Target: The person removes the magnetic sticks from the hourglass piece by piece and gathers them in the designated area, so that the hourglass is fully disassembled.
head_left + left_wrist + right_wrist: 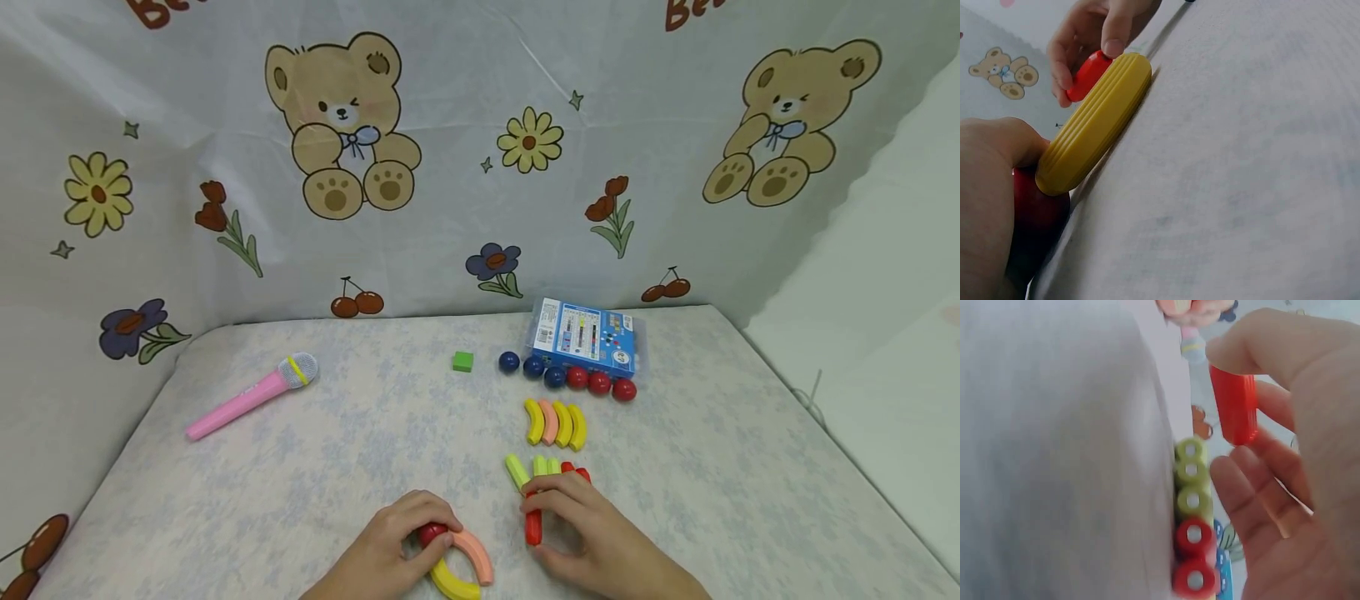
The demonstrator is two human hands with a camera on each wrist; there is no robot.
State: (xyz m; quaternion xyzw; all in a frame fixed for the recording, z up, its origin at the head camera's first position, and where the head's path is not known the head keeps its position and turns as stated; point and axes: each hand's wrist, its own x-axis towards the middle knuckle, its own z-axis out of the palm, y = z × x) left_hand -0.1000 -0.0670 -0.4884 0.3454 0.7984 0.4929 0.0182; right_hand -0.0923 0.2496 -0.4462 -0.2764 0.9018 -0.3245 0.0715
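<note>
My left hand [401,546] grips a red ball [431,533] low on the table. From this ball a yellow curved stick [454,585] and a pink curved stick [476,557] bend toward each other, their far ends apart. To the right, my right hand [592,533] pinches a short red stick [533,527] between thumb and fingers; the right wrist view shows this red stick [1235,406] raised off the table. Just beyond it lie several light green sticks [517,472] and two red sticks [582,475], partly hidden by the hand. Their ends carry pale round discs.
Yellow and pink curved sticks [562,423] lie in a row farther back. Behind them are blue balls [533,367], red balls [600,383] and a blue box [588,333]. A green block [462,362] and a pink toy microphone [247,402] lie to the left.
</note>
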